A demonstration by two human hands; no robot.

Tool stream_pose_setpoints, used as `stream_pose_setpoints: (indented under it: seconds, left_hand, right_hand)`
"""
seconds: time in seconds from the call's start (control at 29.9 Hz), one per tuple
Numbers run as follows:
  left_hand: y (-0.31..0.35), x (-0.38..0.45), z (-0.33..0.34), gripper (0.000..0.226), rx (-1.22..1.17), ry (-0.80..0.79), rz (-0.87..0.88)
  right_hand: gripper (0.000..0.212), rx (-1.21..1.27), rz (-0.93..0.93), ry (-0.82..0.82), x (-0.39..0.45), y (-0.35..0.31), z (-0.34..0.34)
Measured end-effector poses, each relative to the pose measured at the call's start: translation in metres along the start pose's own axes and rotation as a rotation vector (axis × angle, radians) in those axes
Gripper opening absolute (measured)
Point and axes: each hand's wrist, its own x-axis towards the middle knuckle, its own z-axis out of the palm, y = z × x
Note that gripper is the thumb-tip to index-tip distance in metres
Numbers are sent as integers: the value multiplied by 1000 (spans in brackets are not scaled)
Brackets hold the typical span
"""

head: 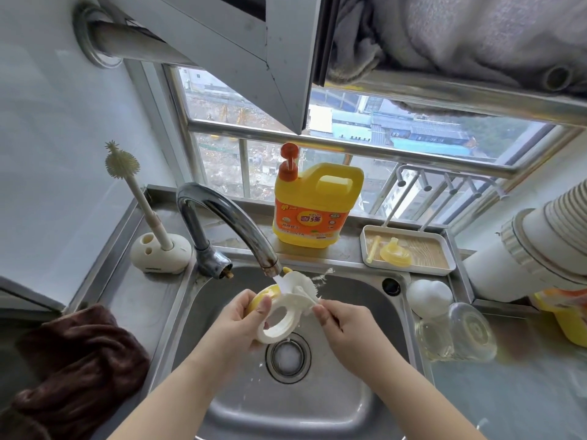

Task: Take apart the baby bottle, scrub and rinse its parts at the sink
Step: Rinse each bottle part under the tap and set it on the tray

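I see my left hand (236, 315) closed around the bottle's collar ring (279, 322), a white screw ring with a yellow handle part (265, 295) at its upper left; thumb and fingers pinch the ring's left rim, so the ring sticks out to the right of that hand, its opening facing the camera. My right hand (338, 323) is closed on the handle of a white brush (303, 285), fingertips pinched together just right of the ring. The brush head lies above the ring's top edge and touches it, right under the faucet (222, 217) spout, where a stream of water (281, 281) lands on it and splashes off to the right. Both hands hover over the middle of the steel sink (333, 404), above the drain (287, 357), which holds foamy water.

On the table to the right of the basin, the clear bottle body (457, 333) lies on its side, with a white dome-shaped cap (428, 296) just behind it. Further back, a white tray (406, 250) carries a yellow spout piece (395, 254) and a pale yellow straw (373, 249). A yellow dish soap jug (313, 208) stands on the ledge behind the faucet. To the left, a bottle brush (133, 185) stands upright in a white holder (160, 254), and a brown towel (79, 369) lies bunched at the table's left edge.
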Motion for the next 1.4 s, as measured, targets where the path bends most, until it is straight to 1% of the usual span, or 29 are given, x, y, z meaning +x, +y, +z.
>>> stream_pose_setpoints:
  seconds: [0.07,0.13,0.27,0.33,0.43,0.53,0.6,0.67,0.77,0.84,0.9,0.97,1.07,1.14,1.2,1.24,1.3,1.37,1.4]
  left_hand:
    - [1,-2,1,31,-55,-57,-33]
    - [1,-4,3,28,-49,-121,-49]
    - [8,-10,7,17,-111,-207,-45]
    - [11,-10,8,15,-199,-167,-35]
    - [14,-4,5,15,-352,-48,-43]
    - [15,-5,7,17,-380,-64,-69]
    - [14,-4,8,23,-420,-60,-90]
    - [13,1,7,36,-450,-21,-140]
    - [12,5,6,44,-399,0,-205]
    - [12,4,5,38,-316,23,-225]
    - [11,2,6,28,-225,55,-235]
    - [9,2,11,23,-157,40,-249]
    - [11,2,18,21,-155,38,-263]
    - [17,3,18,21,-203,59,-263]
    - [21,3,13,24,-221,64,-247]
    - [21,2,11,23,-204,59,-233]
    - [19,1,11,20,-159,51,-220]
    - [18,0,15,19,-134,35,-225]
    - [17,1,17,19,-131,28,-221]
  right_hand:
    - [29,-10,38,-26,0,0,-1]
    - [30,-17,101,-38,6,-1,-4]
    - [32,16,197,-1,30,-7,-15]
    - [32,40,196,-14,33,-8,-15]
    - [33,62,135,-37,14,-11,-2]
    - [33,51,148,8,0,-2,6]
    - [32,64,137,49,-2,2,5]
    - [32,71,74,65,-6,2,6]
    - [33,-2,19,51,-14,6,7]
    - [32,-53,3,35,-18,12,3]
    - [32,-84,-13,36,-17,13,0]
    - [32,-93,-49,38,-12,7,3]
    - [32,-125,-136,-1,-8,-9,13]
    - [32,-231,-186,-66,-14,-10,15]
    - [33,-356,-148,-131,-21,1,9]
    - [34,-374,-103,-139,-23,8,4]
    - [38,-336,-43,-95,-19,17,-4]
    - [41,-256,-53,-2,-10,17,-8]
    - [39,-236,-74,19,-6,13,-8]
